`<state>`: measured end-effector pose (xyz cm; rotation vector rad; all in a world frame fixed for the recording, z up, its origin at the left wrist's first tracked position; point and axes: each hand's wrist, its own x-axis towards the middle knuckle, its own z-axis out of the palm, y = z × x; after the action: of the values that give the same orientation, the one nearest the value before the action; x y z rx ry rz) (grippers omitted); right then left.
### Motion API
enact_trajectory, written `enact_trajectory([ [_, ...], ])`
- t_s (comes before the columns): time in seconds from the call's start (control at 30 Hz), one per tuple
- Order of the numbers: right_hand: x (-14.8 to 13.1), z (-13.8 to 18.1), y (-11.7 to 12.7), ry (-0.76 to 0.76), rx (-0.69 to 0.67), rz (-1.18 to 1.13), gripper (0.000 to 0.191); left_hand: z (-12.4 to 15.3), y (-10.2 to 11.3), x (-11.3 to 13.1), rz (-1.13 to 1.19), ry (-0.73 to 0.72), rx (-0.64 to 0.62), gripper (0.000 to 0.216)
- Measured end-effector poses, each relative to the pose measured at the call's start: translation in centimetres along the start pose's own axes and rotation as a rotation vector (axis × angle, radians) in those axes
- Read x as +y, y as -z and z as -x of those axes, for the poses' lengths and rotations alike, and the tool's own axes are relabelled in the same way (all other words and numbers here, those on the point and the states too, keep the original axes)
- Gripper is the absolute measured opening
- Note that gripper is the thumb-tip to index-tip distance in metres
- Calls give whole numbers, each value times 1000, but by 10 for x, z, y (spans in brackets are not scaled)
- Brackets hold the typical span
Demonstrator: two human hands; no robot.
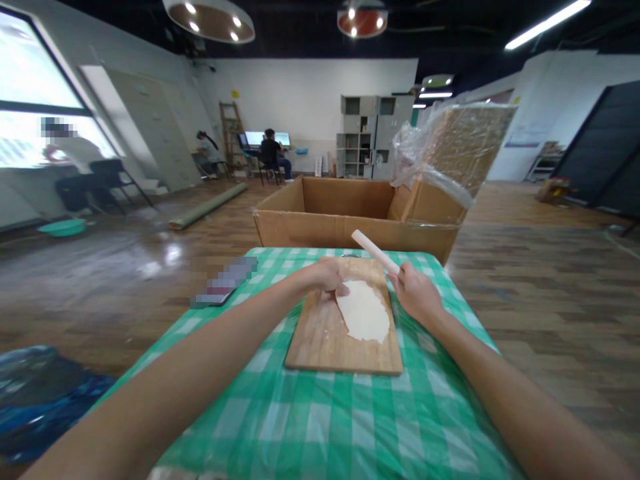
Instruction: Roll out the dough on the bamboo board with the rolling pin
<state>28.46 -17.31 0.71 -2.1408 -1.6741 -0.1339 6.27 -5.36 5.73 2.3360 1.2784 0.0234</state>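
Observation:
A thin, uneven sheet of dough (365, 313) lies flat on a wooden cutting board (320, 340). My left hand (327, 277) is closed at the dough's upper left edge, pinching it between thumb and fingers. Beyond the board's right side, my right hand (413, 287) grips one end of a pale rolling pin (375, 250). The pin is held up off the dough, slanting away to the upper left. The board rests on a table with a green and white checked cloth (320, 427).
A phone-like, blurred-out object (227, 280) lies at the table's left edge. Behind the table stands a large open cardboard box (350, 230), with a plastic-wrapped carton (465, 147) beside it. Plastic bags (45, 400) sit at lower left. Several people are seated farther back.

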Motion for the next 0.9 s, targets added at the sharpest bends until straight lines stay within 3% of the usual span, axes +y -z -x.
enact_trajectory([
  [0.17,3,1,-4,13,5,8,26,19,3,-6,20,-6,14,13],
  [0.43,6,3,-10,236,19,-76,28,94,-15,-56,26,26,97,29],
  [0.5,0,6,-4,332,-2,-110,31,109,-18,-60,16,19,211,32],
  [0.57,-9,13,4,422,-51,-114,34,121,-16,-59,0,1,426,34],
  [0.63,-19,21,12,491,-117,-82,35,132,-11,-56,-13,-95,684,32],
  [0.7,-30,31,19,539,-171,-35,35,138,-7,-52,-50,-244,832,30],
  [0.8,-44,43,24,591,-210,34,35,133,-14,-50,-153,-386,707,38],
  [0.9,-54,51,27,630,-222,97,37,116,-31,-54,-256,-379,539,48],
])
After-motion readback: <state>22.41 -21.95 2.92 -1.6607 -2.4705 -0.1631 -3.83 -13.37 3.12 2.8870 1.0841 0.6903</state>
